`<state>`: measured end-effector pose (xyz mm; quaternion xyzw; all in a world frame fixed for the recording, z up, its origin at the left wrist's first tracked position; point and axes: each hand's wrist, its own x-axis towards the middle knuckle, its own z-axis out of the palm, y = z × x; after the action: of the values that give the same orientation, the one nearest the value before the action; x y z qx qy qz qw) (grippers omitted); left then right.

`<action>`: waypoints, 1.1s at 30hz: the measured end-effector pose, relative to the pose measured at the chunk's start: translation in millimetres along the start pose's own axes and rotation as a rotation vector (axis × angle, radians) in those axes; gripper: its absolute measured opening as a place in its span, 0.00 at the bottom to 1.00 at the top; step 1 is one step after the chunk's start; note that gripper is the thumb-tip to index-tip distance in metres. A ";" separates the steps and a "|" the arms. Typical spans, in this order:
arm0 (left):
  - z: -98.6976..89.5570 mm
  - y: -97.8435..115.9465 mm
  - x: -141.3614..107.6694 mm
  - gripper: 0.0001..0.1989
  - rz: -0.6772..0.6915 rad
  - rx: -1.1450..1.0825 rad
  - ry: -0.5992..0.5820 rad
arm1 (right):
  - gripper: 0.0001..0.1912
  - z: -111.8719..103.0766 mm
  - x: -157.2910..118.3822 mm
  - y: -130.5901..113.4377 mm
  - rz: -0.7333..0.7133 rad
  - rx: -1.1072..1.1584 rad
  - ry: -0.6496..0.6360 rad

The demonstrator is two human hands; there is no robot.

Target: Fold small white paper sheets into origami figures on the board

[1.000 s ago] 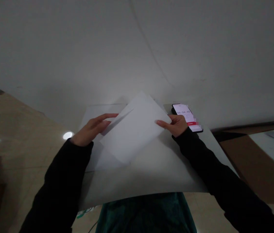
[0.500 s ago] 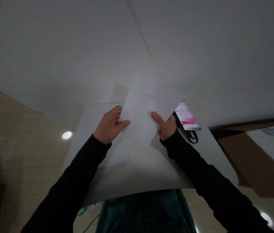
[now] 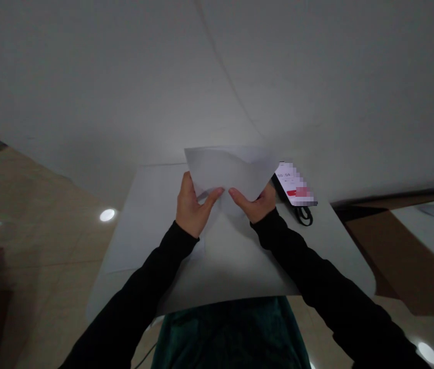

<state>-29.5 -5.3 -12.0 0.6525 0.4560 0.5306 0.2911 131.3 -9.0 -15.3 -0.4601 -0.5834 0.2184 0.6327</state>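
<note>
A white sheet of paper [image 3: 232, 166] is held up between my two hands, above the white table [image 3: 240, 271]. My left hand [image 3: 194, 207] grips its lower left part, thumb in front and the other fingers mostly behind the sheet. On the lower right, my right hand [image 3: 257, 202] pinches the same sheet, its fingers largely hidden behind it. The two thumb tips lie close together near the sheet's lower middle. Flat on the table at the left lies more white paper [image 3: 140, 220], partly under my left forearm.
A phone [image 3: 297, 184] with a lit screen lies right of my right hand, a coiled black cable [image 3: 303, 215] beside it. A pale wall [image 3: 124, 77] rises behind the table. To the right stands a brown board or box [image 3: 405, 256]. Dark green cloth [image 3: 228, 333] covers my lap.
The sheet has turned from a steep slant to nearly level along its top edge and sits lower. My left hand has moved right, bringing its thumb close to the right thumb.
</note>
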 end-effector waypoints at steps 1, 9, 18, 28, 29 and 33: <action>0.5 0.8 -0.3 0.26 0.018 -0.004 0.048 | 0.23 -1.9 0.8 -0.5 -0.019 0.007 -0.032; 4.1 1.2 -0.8 0.19 0.054 -0.155 0.084 | 0.17 -8.4 4.4 1.7 0.011 -0.066 -0.133; 7.7 -22.7 2.4 0.18 0.140 -0.226 0.053 | 0.17 -3.0 -2.1 14.1 0.037 -0.036 -0.006; 9.7 -19.7 -0.3 0.16 0.082 -0.200 0.050 | 0.15 0.3 -9.0 26.8 0.119 -0.068 0.002; 8.9 -18.4 -0.4 0.15 0.106 -0.144 0.042 | 0.15 -0.2 -7.9 26.5 0.121 -0.072 0.003; 7.4 -14.5 -1.4 0.18 0.192 -0.017 0.072 | 0.15 -2.0 -4.3 23.3 0.101 -0.065 0.011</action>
<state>-26.6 0.2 -27.1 0.6712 0.3971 0.5830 0.2279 138.3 -1.9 -36.9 -0.5104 -0.5626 0.2286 0.6088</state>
